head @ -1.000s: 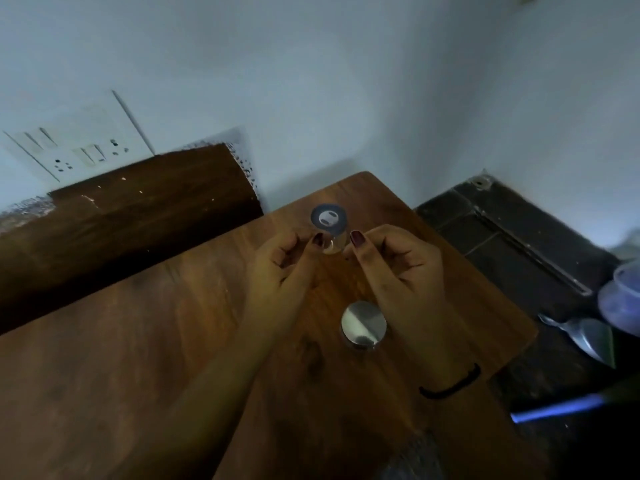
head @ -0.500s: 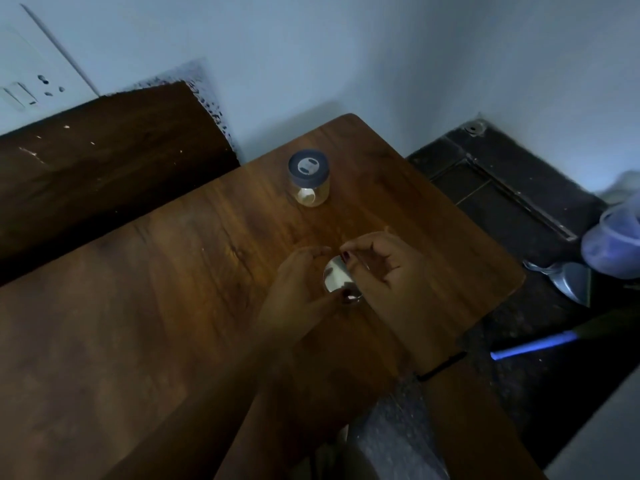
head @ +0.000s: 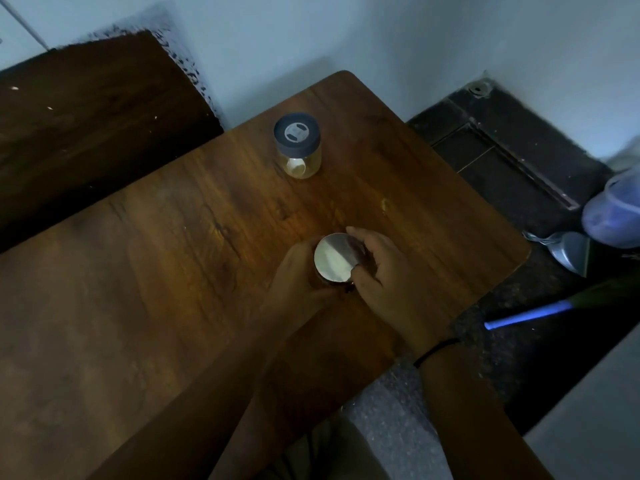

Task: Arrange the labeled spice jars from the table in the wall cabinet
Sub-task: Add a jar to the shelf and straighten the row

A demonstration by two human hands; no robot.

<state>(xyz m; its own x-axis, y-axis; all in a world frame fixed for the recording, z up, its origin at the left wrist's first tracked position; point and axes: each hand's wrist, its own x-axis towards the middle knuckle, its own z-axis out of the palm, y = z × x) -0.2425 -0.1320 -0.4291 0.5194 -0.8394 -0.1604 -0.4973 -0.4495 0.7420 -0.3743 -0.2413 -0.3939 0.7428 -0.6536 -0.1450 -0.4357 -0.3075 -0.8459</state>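
Silver-lidded jar [head: 334, 258] gripped between left hand [head: 298, 271], right hand [head: 381, 268].

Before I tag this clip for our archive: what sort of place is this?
Probably a home kitchen or utility corner: a wooden table bearing a dark-lidded jar and a steel-lidded jar, beside a dark floor with a drain and a blue-handled broom.

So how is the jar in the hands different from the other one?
The far jar has a dark grey lid; the near jar a shiny metal one. The far jar stands untouched; the near jar is gripped by left hand and right hand. The far jar's clear body shows; the near jar's is hidden. Both upright, lids on.
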